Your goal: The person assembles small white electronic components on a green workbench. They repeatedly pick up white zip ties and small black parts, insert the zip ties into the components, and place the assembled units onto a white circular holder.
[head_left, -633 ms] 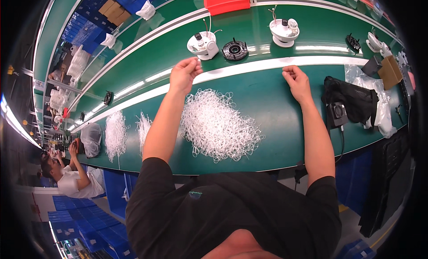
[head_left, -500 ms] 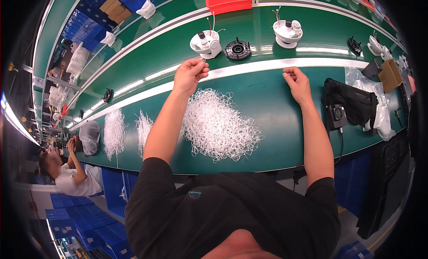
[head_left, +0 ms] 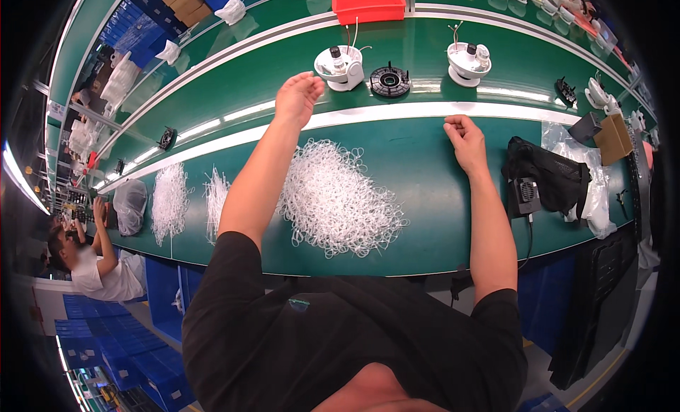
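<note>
My left hand [head_left: 297, 97] is stretched out over the green conveyor belt [head_left: 425, 164], fingers extended and holding nothing that I can see. Its fingertips are just short of a white round unit with wires [head_left: 338, 66]. My right hand [head_left: 464, 132] rests on the belt by the white stripe with its fingers curled in; nothing shows in it. Between my forearms lies a big heap of thin white plastic loops [head_left: 340, 199]. A black round part [head_left: 389, 79] sits right of the white unit.
A second white unit [head_left: 467, 61] and a red tray [head_left: 368, 4] stand farther back. A black bag [head_left: 549, 178] and clear plastic wrap [head_left: 595, 192] lie at the right. Smaller white loop piles [head_left: 170, 199] lie left, near another person [head_left: 92, 263].
My left hand has moved forward from the white stripe toward the white round unit, and its fingers have straightened. My right hand has stayed in place.
</note>
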`<state>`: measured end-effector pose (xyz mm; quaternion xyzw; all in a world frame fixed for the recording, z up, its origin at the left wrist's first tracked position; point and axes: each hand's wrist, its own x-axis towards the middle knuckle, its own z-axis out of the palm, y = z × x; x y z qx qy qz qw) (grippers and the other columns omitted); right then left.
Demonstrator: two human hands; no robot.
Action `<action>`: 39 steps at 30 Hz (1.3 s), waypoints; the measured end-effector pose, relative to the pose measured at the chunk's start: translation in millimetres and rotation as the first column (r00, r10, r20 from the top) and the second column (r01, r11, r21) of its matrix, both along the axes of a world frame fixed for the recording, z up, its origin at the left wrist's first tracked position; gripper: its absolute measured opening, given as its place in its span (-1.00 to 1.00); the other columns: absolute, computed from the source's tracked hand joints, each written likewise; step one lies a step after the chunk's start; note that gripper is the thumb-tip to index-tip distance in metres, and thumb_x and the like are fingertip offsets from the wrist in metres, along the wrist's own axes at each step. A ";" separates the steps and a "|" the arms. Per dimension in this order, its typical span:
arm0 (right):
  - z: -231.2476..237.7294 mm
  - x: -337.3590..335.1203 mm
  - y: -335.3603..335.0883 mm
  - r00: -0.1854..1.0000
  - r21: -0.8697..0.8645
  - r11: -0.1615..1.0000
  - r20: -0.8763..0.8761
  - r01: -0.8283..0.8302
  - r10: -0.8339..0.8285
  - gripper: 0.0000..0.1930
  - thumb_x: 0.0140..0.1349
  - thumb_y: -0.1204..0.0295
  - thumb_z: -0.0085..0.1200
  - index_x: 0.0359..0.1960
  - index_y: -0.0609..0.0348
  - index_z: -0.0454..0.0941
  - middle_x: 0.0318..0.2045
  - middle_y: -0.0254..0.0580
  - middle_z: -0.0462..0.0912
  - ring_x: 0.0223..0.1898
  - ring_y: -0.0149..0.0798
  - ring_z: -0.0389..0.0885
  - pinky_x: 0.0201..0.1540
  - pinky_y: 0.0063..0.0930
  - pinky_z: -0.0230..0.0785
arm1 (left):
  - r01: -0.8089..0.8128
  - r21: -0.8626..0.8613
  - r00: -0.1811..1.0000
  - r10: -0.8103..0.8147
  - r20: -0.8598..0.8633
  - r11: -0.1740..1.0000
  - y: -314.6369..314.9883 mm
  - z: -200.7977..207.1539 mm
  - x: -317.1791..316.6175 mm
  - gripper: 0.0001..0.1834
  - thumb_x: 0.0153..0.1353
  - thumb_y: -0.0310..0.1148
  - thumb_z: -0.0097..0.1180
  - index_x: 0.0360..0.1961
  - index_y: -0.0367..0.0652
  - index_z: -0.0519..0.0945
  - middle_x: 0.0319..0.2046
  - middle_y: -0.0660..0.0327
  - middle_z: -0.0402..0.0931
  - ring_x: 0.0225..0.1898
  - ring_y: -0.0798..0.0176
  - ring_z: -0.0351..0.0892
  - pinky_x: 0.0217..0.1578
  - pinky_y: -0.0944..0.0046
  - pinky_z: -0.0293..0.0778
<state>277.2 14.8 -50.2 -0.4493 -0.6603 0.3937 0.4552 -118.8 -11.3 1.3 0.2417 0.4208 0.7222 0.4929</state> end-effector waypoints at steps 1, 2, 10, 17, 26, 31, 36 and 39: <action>-1.6 -0.7 0.5 1.000 -0.003 1.000 -0.006 0.001 -0.001 -0.83 0.29 0.45 0.20 -0.15 0.27 0.63 -0.43 -0.43 0.60 -0.40 -0.55 0.45 -0.28 -0.61 0.39 | -0.069 0.017 0.998 0.069 0.013 0.997 8.8 0.5 -1.8 -0.89 0.33 -0.61 0.05 -0.13 -0.36 0.48 -0.32 0.04 0.59 -0.33 0.16 0.68 -0.29 0.29 0.71; -2.7 0.3 1.7 1.000 -0.004 1.000 -0.003 0.000 0.000 -0.83 0.29 0.45 0.20 -0.16 0.27 0.63 -0.43 -0.42 0.60 -0.41 -0.55 0.45 -0.28 -0.61 0.39 | -0.114 -0.016 0.993 0.113 -0.017 0.993 19.1 -1.2 -4.7 -0.87 0.33 -0.58 0.08 -0.13 -0.37 0.49 -0.32 0.03 0.59 -0.33 0.16 0.68 -0.30 0.29 0.71; 1.2 -0.9 1.8 0.999 0.034 0.999 0.038 -0.025 0.024 -0.85 0.29 0.46 0.22 -0.19 0.27 0.64 -0.45 -0.42 0.59 -0.42 -0.56 0.46 -0.33 -0.63 0.37 | -0.121 -0.403 0.940 -0.025 -0.339 0.907 77.6 -14.0 -4.3 -0.59 0.39 -0.20 0.15 -0.07 -0.45 0.51 -0.18 -0.05 0.61 -0.24 0.08 0.69 -0.30 0.18 0.70; 8.2 4.5 -4.8 0.999 -0.032 0.999 0.031 -0.029 0.030 -0.72 0.40 0.30 0.12 -0.06 0.25 0.68 -0.34 -0.30 0.69 -0.35 -0.49 0.52 -0.24 -0.58 0.40 | -0.034 -0.302 0.883 -0.113 -0.456 0.953 63.1 -11.0 17.8 -0.66 0.44 -0.30 -0.01 -0.18 -0.48 0.55 -0.32 -0.04 0.65 -0.36 0.15 0.72 -0.32 0.30 0.72; 60.2 -24.0 -23.0 0.998 -0.017 0.998 0.013 -0.067 0.067 -0.63 0.44 0.26 0.03 0.10 0.29 0.59 -0.11 -0.13 0.64 -0.03 -0.25 0.59 0.07 -0.44 0.37 | 0.221 -0.209 0.806 -0.299 -0.511 0.953 -11.9 23.7 62.6 -0.63 0.47 -0.24 -0.01 -0.13 -0.44 0.58 -0.30 0.01 0.67 -0.38 0.22 0.71 -0.31 0.32 0.69; 57.2 -34.5 -6.9 0.997 0.147 0.987 0.044 -0.067 0.061 -0.60 0.47 0.17 -0.06 0.06 0.23 0.61 -0.23 -0.03 0.63 -0.10 -0.10 0.60 0.02 -0.32 0.38 | 0.422 -0.355 0.677 -0.550 -0.489 0.834 -49.5 29.1 111.4 -0.60 0.47 -0.23 0.02 -0.14 -0.48 0.58 -0.32 0.01 0.66 -0.39 0.24 0.70 -0.35 0.33 0.69; 77.7 -32.8 -28.4 0.994 0.032 0.998 0.093 -0.052 0.049 -0.71 0.35 0.34 0.16 -0.06 0.33 0.68 -0.18 -0.17 0.66 -0.14 -0.34 0.60 -0.06 -0.44 0.42 | 0.495 -0.457 0.601 -0.672 -0.433 0.738 -67.2 14.0 134.4 -0.61 0.46 -0.23 0.03 -0.16 -0.47 0.58 -0.34 0.03 0.65 -0.39 0.25 0.70 -0.34 0.30 0.70; 65.3 -26.2 -26.0 0.992 -0.032 0.994 -0.073 -0.101 0.098 -0.77 0.27 0.41 0.25 -0.13 0.30 0.71 -0.17 -0.21 0.68 -0.16 -0.39 0.59 -0.09 -0.48 0.41 | 0.518 -0.471 0.600 -0.696 -0.395 0.714 -69.9 11.3 143.1 -0.61 0.44 -0.22 0.07 -0.16 -0.45 0.60 -0.33 0.07 0.65 -0.40 0.26 0.68 -0.32 0.30 0.70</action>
